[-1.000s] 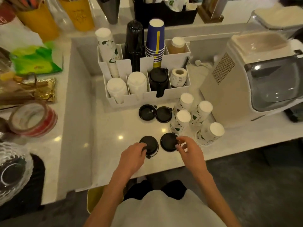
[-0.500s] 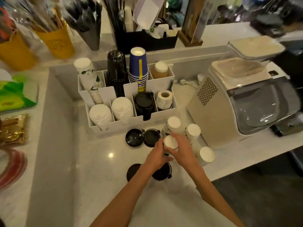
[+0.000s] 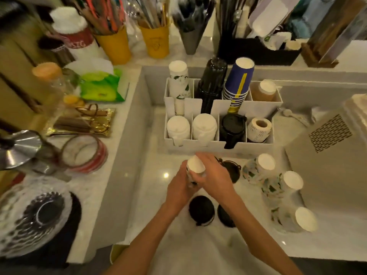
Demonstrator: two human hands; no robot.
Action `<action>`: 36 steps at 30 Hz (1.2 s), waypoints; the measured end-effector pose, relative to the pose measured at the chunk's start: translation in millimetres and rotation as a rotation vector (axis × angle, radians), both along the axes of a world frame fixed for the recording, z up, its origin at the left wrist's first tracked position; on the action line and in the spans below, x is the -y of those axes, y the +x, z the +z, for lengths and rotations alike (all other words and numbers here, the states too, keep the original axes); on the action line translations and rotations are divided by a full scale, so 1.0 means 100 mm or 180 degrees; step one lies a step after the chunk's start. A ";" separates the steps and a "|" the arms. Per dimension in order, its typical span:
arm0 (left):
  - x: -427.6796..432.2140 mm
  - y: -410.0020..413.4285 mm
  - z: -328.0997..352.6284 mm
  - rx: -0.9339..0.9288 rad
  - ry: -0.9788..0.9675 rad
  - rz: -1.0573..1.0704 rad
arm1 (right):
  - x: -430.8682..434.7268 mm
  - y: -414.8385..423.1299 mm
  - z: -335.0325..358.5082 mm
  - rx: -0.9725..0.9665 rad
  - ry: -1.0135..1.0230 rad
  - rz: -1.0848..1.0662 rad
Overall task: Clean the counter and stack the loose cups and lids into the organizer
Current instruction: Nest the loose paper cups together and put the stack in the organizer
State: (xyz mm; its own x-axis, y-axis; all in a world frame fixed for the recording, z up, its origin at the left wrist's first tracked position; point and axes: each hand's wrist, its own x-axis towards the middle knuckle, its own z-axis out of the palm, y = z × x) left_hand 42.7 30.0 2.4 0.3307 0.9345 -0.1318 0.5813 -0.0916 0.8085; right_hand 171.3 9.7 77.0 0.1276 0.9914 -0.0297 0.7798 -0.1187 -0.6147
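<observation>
Both hands hold one upside-down white leaf-print paper cup (image 3: 195, 165) above the counter, in front of the white organizer (image 3: 218, 144). My left hand (image 3: 179, 187) grips its lower side and my right hand (image 3: 213, 175) wraps it from the right. Three more leaf-print cups (image 3: 258, 168) stand upside down at the right. Two black lids (image 3: 201, 210) lie near my wrists; another black lid (image 3: 232, 169) sits half hidden behind my right hand. The organizer holds a leaf-print cup stack (image 3: 178, 82), black cups, blue cups and white lids.
A beige machine (image 3: 327, 155) stands at the right beside the loose cups. On the raised ledge at the left are a tape roll (image 3: 85, 153), a green packet (image 3: 99, 87) and a glass dish (image 3: 29, 215). Yellow utensil holders (image 3: 115, 44) line the back.
My hands left the black lids, took one leaf-print cup from the group at the right, and carried it left and up. The view has shifted closer to the organizer.
</observation>
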 end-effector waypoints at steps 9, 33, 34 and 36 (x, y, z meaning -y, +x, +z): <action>0.01 -0.52 -0.41 0.0188 -0.0114 0.0510 | -0.13 -0.55 -0.35 -0.0119 -0.0247 0.0362; -0.07 -0.58 -0.81 0.0199 0.0075 0.0557 | 0.17 1.10 0.51 0.1009 -0.0256 -0.0927; -0.06 -0.57 -0.80 0.0113 0.0097 0.0577 | 0.13 0.99 0.65 0.0971 -0.0177 -0.0661; -0.04 -0.55 -0.77 -0.0024 0.0102 0.0612 | 0.03 0.76 0.89 0.0872 -0.0058 -0.0207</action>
